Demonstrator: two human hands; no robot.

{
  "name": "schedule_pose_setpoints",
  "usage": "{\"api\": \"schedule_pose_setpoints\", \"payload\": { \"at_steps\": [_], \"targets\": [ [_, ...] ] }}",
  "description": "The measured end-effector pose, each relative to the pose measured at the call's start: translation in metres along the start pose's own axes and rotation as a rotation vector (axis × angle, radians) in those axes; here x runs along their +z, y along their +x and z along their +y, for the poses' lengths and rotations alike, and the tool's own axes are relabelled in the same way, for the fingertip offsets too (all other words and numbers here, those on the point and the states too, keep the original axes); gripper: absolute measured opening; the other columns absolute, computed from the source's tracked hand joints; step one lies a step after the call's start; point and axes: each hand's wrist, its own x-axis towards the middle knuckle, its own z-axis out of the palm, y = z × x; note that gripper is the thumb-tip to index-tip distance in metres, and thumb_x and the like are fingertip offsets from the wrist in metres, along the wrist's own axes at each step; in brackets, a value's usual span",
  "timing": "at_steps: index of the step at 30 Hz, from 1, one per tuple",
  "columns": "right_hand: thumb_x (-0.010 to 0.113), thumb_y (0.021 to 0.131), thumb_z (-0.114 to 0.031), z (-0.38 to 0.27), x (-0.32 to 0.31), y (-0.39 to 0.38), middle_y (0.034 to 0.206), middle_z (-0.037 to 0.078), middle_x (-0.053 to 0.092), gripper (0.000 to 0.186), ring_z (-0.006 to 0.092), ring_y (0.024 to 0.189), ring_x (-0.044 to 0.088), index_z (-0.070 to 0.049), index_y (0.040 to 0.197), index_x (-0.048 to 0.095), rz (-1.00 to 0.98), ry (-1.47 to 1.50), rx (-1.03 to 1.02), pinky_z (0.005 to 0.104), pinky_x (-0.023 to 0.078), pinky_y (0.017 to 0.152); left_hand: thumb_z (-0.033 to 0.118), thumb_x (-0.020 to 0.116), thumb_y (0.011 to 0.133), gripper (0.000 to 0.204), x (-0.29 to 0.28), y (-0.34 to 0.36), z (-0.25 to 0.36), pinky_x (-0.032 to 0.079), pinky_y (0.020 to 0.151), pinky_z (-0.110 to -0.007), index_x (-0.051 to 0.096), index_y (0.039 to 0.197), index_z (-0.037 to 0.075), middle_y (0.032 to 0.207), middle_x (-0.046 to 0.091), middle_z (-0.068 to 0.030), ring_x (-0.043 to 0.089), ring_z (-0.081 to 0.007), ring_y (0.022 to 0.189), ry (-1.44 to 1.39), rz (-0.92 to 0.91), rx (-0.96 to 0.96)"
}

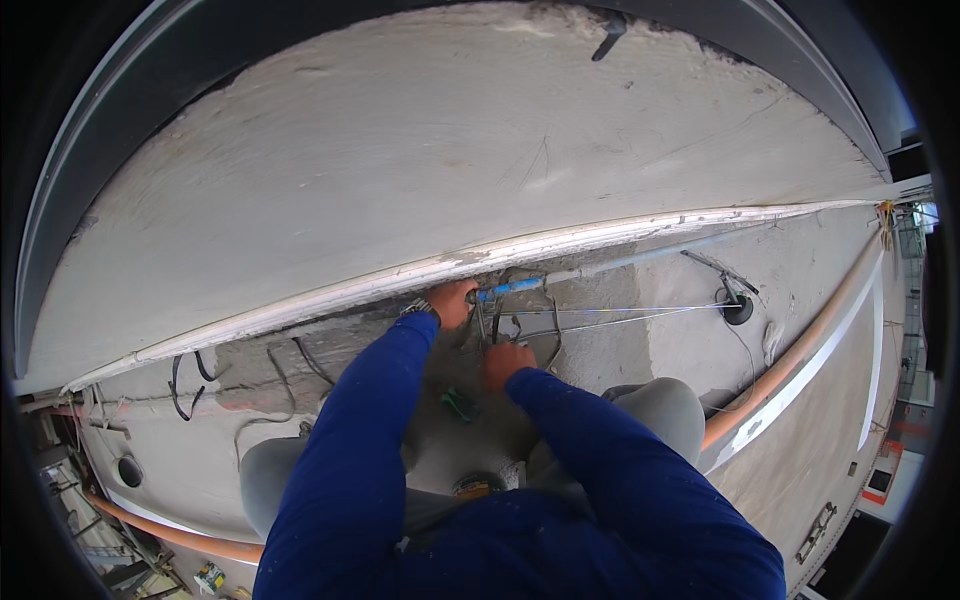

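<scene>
While left hand [453,303] crowds white edging [600,231] near blue pipe [512,287], right hand [507,366] has more room; grips unclear.

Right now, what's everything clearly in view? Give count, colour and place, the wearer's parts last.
Curved panel: one, grey, top
Strip: one, white, across middle
Tube: one, blue, centre
Thin lines: two, pale, centre-right
Disc: one, black, right
Rail lengths: two, orange, lower left, right
Wires: several, dark, left and centre
Green item: one, green, below centre
Watch: one, greyish, left wrist
Left hand: one, bare, by tube's left end
Right hand: one, bare, below tube
Sleeves: two, blue, bottom
Legs: two, grey, bottom
</scene>
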Motion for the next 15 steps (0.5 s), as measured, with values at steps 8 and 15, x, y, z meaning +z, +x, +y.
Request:
{"api": "schedule_pose_setpoints", "payload": {
  "at_steps": [8,15],
  "targets": [
    [0.064,0.086,-0.026,0.006,-0.041,-0.017,0.109,0.019,0.076,0.030,0.0364,0.105,0.074,-0.007,0.103,0.079,0.001,0.123,0.108,0.0492,0.057,0.092,0.017,0.068,0.094,0.048,0.002,0.001,0.008,0.048,0.105,-0.049,0.057,0.141,0.009,0.133,0.065,-0.0233,0.060,-0.0417,0.126,-0.044,0.054,0.015],
    [0.061,0.088,-0.028,0.012,-0.080,-0.024,0.116,0.019,0.075,0.033,0.0374,0.110,0.073,-0.007,0.106,0.080,-0.009,0.164,0.187,0.0483,0.057,0.095,0.017,0.068,0.094,0.049,-0.001,0.001,0.008,0.049,0.105,-0.049,0.057,0.141,0.009,0.134,0.065,-0.0234,0.060,-0.0416,0.126,-0.029,0.030,0.019]
  ]
}}
